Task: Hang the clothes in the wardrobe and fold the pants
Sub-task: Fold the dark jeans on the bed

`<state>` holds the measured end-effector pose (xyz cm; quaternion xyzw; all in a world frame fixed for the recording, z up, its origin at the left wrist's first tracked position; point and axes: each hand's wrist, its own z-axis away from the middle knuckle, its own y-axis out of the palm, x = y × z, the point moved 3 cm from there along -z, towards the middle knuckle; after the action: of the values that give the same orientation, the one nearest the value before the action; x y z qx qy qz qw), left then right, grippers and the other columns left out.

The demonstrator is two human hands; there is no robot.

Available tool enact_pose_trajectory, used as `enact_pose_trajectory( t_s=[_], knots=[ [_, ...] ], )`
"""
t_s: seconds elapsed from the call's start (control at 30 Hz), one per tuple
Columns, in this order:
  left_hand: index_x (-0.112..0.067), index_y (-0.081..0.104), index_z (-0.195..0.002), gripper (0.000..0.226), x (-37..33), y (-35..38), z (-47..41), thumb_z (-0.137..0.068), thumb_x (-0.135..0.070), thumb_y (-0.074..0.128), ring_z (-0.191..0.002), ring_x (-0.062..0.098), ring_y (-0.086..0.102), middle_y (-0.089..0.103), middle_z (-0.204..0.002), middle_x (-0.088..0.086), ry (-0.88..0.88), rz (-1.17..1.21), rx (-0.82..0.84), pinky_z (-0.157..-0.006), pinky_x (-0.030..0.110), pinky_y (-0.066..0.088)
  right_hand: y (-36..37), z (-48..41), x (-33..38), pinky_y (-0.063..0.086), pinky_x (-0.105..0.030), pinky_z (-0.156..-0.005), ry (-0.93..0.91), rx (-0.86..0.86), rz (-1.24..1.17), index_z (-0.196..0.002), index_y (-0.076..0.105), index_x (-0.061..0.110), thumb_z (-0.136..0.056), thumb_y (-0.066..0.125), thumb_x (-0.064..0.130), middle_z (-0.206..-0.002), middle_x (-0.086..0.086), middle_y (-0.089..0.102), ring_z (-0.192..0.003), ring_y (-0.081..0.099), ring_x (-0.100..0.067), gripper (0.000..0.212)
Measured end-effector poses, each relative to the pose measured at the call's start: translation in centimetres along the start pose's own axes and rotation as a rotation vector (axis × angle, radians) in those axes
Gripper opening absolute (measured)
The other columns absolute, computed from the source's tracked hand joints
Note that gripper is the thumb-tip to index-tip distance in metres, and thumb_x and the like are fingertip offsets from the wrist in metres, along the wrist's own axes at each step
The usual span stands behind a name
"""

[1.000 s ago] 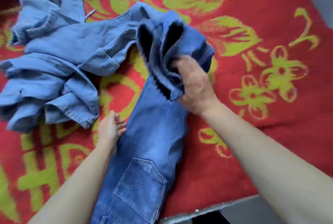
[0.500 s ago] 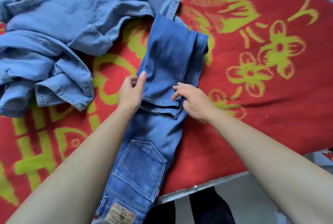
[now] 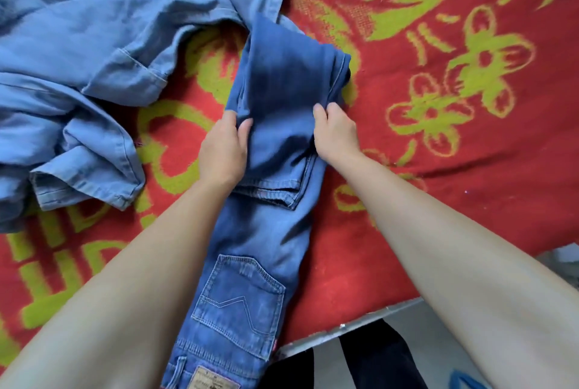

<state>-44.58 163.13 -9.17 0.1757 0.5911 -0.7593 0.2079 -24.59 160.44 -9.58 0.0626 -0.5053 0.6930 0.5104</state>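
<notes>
The pants, a pair of dark blue jeans (image 3: 260,232), lie on a bed covered by a red blanket (image 3: 454,185) with yellow-green flowers. They run from the waistband at 6 o'clock of the view up through the middle, with a back pocket (image 3: 241,304) facing up. They look stacked leg on leg, and the legs are doubled back once towards the waist: the fold sits just past the centre towards 12 o'clock, and the hems (image 3: 269,194) lie across the thigh, above the pocket. The left hand (image 3: 224,150) grips the folded layer's edge on the 9 o'clock side, thumb on top and fingers curled under. The right hand (image 3: 336,134) pinches the opposite edge at 3 o'clock. I judge the folding about half done: one lengthwise and one crosswise fold are in, and at least one more fold towards the waistband seems needed for a compact bundle. A rumpled heap of lighter denim clothing (image 3: 94,75) sprawls from 9 to 11 o'clock, touching the jeans' fold, neither folded nor hung. No wardrobe or hanger is in view, so the hanging part looks undone.
</notes>
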Motion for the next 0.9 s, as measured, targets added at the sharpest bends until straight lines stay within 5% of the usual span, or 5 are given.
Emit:
enact_pose_trajectory(
  t_s=[0.13, 0.33, 0.5, 0.7, 0.9],
  knots=[
    [-0.011, 0.047, -0.124, 0.044, 1.3, 0.6, -1.8, -0.095, -0.04, 0.059, -0.113, 0.04, 0.052, 0.056, -0.122, 0.019, -0.098, -0.051, 0.102, -0.086, 0.043, 0.039, -1.7, -1.3, -1.6, 0.038, -0.034, -0.085, 0.069, -0.002, 0.096, -0.118, 0.05, 0.019, -0.094, 0.061, 0.043, -0.125, -0.007, 0.058, -0.116, 0.056, -0.029, 0.035],
    [-0.019, 0.026, -0.154, 0.079, -2.4, -2.7, -4.7, -0.087, -0.033, 0.066, -0.143, 0.042, 0.026, 0.02, -0.157, 0.028, 0.698, -0.535, -0.087, -0.108, 0.05, 0.03, -2.7, 0.6, 0.5, 0.032, -0.049, -0.114, -0.801, -0.207, 0.465, -0.152, 0.037, 0.012, -0.09, 0.055, 0.057, -0.157, -0.023, 0.028, -0.143, 0.032, -0.039, 0.079],
    [-0.032, 0.005, -0.157, 0.086, -3.8, 0.3, -9.9, -0.093, -0.039, 0.062, -0.153, 0.026, 0.001, -0.007, -0.166, 0.006, 0.568, -0.814, 0.358, -0.113, 0.056, 0.025, -0.2, -2.1, -1.8, -0.001, -0.061, -0.12, -0.569, 0.272, 0.894, -0.158, -0.014, 0.027, -0.07, 0.036, 0.095, -0.164, -0.015, -0.019, -0.151, -0.02, -0.034, 0.121],
    [-0.047, -0.005, -0.153, 0.085, -3.5, 1.2, -12.3, -0.094, -0.052, 0.055, -0.152, 0.023, 0.002, -0.015, -0.165, -0.006, 0.45, -0.832, 0.546, -0.111, 0.057, 0.03, 0.9, -3.7, -2.1, -0.011, -0.063, -0.117, -0.505, 0.346, 0.852, -0.154, -0.022, 0.032, -0.067, 0.041, 0.095, -0.162, -0.012, -0.028, -0.148, -0.029, -0.032, 0.125],
    [-0.027, 0.041, -0.148, 0.065, -3.3, -0.8, -9.4, -0.089, -0.037, 0.066, -0.144, 0.035, 0.029, 0.02, -0.163, 0.012, 0.521, -0.584, 0.21, -0.107, 0.052, 0.037, -1.3, -4.4, -0.5, 0.02, -0.053, -0.119, -0.468, 0.262, 0.44, -0.148, 0.036, 0.029, -0.057, 0.058, 0.087, -0.152, -0.013, 0.032, -0.146, 0.023, -0.032, 0.11]
  ],
)
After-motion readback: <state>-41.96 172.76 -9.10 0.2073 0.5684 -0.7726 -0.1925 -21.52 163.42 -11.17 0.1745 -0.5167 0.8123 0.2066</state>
